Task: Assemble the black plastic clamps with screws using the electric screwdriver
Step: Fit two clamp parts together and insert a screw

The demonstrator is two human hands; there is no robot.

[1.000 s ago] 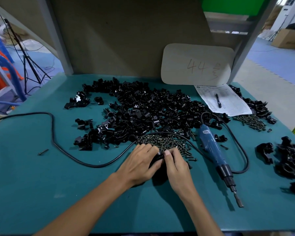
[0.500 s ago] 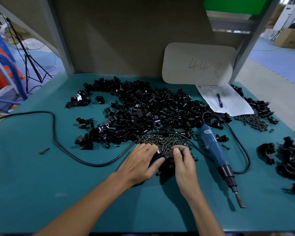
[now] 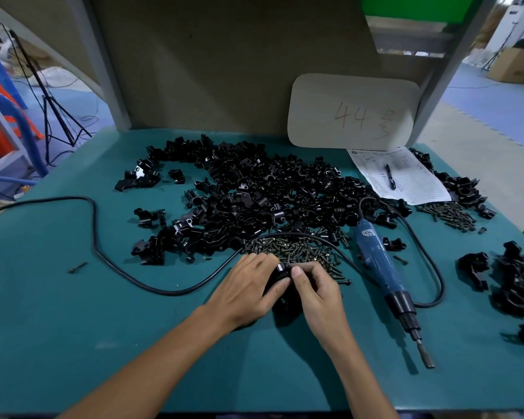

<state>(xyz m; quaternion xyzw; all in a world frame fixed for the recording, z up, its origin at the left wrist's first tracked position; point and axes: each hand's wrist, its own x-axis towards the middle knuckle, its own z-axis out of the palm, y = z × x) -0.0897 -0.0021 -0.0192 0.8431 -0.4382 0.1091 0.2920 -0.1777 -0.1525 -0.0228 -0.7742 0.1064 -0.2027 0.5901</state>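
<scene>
Both hands meet at the near edge of the screw pile (image 3: 297, 249), centre of the green table (image 3: 73, 343). Left hand (image 3: 245, 285) has its fingers curled round one black clamp (image 3: 274, 281), thumb on the near side, holding it just above the mat. Right hand (image 3: 318, 293) is curled too, thumb tip pressed onto the top of the same clamp and fingers tucked behind it; can't tell whether a screw is pinched in there. There's a small shiny spot on the clamp right at the right thumb, too small to identify. Electric screwdriver (image 3: 378, 261) is in neither hand: the blue body lies flat just right of the right hand, with the bit pointing near-right. Its black cable (image 3: 103, 255) loops out of the far end, runs over the screw pile, passes just far of the left hand and goes off the left edge. The big heap of loose clamp parts (image 3: 254, 198) sits far of the hands, touching the screw pile. A second, smaller screw pile (image 3: 451, 214) is far right, next to a paper sheet (image 3: 412, 189) with a pen (image 3: 389, 176) on it. A cluster of black clamps (image 3: 515, 282) sits at the right edge, well apart from the hands. One stray screw (image 3: 77, 267) lies on the left. A card marked "44" (image 3: 354, 111) leans against the back wall.
</scene>
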